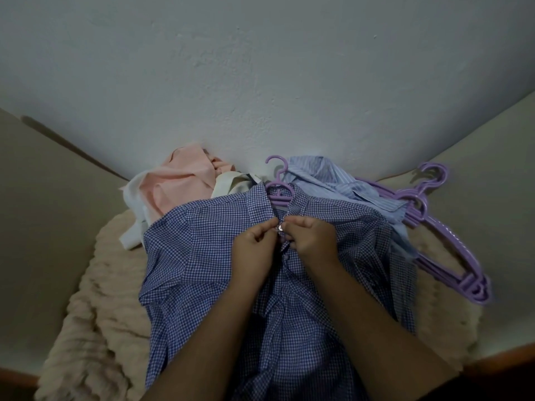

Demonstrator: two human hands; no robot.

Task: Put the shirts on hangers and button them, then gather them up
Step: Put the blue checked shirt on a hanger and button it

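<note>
Plain grey wall [260,68] behind, fuzzy cream blanket [101,299] underneath. Blue gingham shirt [202,256] lies flat on it, already on a purple plastic hanger [278,195]. My left hand [254,241] and right hand [314,235] both pinch the placket at a small button [280,227] just below the collar. Crumpled pink shirt [179,183] and striped shirt [327,175] sit behind, stacked spare hangers [451,250] to the right.

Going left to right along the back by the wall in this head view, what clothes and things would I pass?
Pink shirt → cream cloth → purple hanger inside the checked shirt → light blue striped shirt → pile of spare purple hangers.
</note>
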